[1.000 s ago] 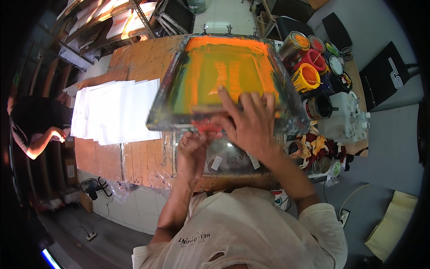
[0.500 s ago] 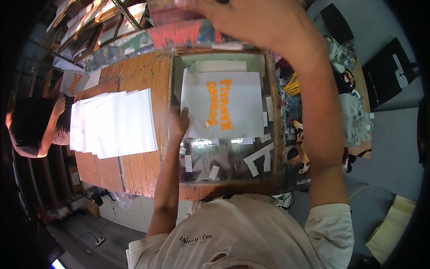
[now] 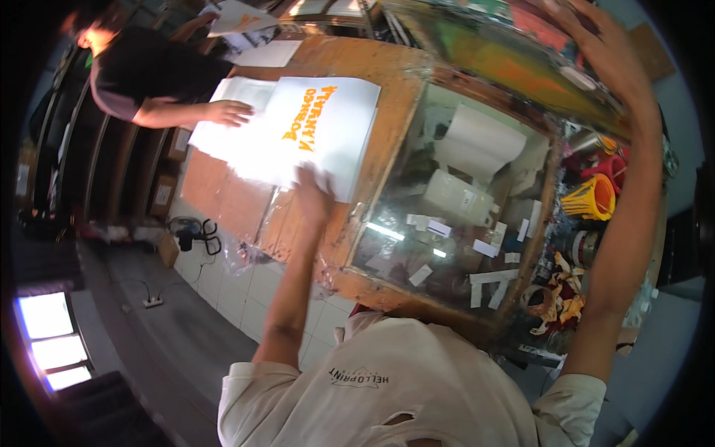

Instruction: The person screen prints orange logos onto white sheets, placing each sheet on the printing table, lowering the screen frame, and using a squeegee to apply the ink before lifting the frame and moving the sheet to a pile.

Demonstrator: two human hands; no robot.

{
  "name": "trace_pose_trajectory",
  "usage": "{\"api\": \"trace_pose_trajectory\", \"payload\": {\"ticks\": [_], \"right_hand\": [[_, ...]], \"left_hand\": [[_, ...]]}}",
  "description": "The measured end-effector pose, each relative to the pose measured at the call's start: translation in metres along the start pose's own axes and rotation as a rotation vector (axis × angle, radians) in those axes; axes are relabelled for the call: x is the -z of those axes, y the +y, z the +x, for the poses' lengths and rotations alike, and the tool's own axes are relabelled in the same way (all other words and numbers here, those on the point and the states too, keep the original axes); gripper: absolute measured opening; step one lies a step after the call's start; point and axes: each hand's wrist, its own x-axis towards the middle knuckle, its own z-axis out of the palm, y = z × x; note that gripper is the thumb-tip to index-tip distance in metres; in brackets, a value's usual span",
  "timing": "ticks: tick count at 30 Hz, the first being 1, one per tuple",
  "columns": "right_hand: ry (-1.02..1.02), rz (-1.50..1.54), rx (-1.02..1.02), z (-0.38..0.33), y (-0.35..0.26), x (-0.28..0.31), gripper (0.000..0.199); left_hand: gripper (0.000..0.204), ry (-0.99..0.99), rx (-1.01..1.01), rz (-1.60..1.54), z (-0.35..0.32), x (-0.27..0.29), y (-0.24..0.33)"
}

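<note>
Nearest, the person's pale shirt (image 3: 432,372) is showing just before the glass panel (image 3: 452,270), which is lying in a wooden table (image 3: 402,74). Short white tape strips (image 3: 493,277) are lying on or under the glass; which, I cannot tell. To the panel's right, a brown tape roll (image 3: 535,300) is lying beside stained rags (image 3: 570,287).

Left of the panel, the left hand (image 3: 316,195) is hovering over or touching the near edge of the printed sheet (image 3: 320,112). Its fingers are looking partly spread, but blur is hiding whether they are pinching the paper. The printed sheet, bearing orange lettering, is lying well left of the panel, overlapping a white paper stack (image 3: 238,134).

Beyond the panel's right edge, a yellow container (image 3: 599,197) is standing near a red one. At the panel's far right, a paint-smeared printing frame (image 3: 491,45) is tilting, and the right hand (image 3: 617,56) is lying against it, fingers extended; whether they are gripping it, I cannot tell.

Farther left of the panel, a co-worker's hand (image 3: 231,112) is resting on the stack.
</note>
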Motion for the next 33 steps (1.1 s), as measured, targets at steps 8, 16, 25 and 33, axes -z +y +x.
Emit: {"api": "trace_pose_trajectory", "payload": {"ticks": [8, 16, 25, 33], "right_hand": [[-0.010, 0.101, 0.013, -0.012, 0.011, -0.006, 0.038], [0.049, -0.051, 0.151, -0.033, 0.004, -0.004, 0.042], [0.059, -0.241, 0.081, -0.035, 0.001, -0.005, 0.046], [-0.031, -0.029, 0.049, -0.034, -0.004, 0.001, 0.045]], "left_hand": [[0.053, -0.070, -0.204, -0.150, -0.120, -0.022, 0.062], [0.015, -0.096, -0.035, -0.270, -0.061, -0.006, 0.044], [0.021, -0.365, 0.374, -0.650, -0.014, 0.014, 0.024], [0.049, -0.266, -0.205, -0.040, -0.069, -0.039, 0.128]]}}
